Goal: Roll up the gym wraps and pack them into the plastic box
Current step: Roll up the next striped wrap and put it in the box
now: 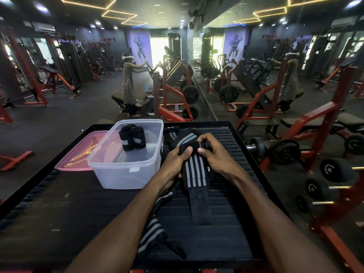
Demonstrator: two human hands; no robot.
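Black elastic fabric with grey stripes is being pinched between the fingers (189,150) of both hands: the left hand (175,161) is curling round the near side of a partly rolled black gym wrap (195,170), its thumb pressing on top of the roll, while the right hand (213,151) is gripping the roll's other end, thumb and forefinger pinching the fabric. Below the hands the unrolled tail of this wrap is hanging down and lying flat toward the near edge of the black ribbed table (226,233), its grey stripes giving way to a plain black end. Just behind the hands, more striped wrap fabric (185,137) is lying loose on the table. Under the left forearm, another loose black wrap with grey stripes (153,233) is trailing toward the near edge. To the left of the hands, a clear rectangular plastic box (122,174) is standing open on the table, and two rolled black wraps (132,139) are standing upright side by side inside it, toward its far end. A pink translucent plastic lid (78,154) is lying flat just beside the box on its left. Beyond the table, red-framed gym machines (173,91) and black dumbbells (332,170) are showing, with another person (129,85) standing at a machine.
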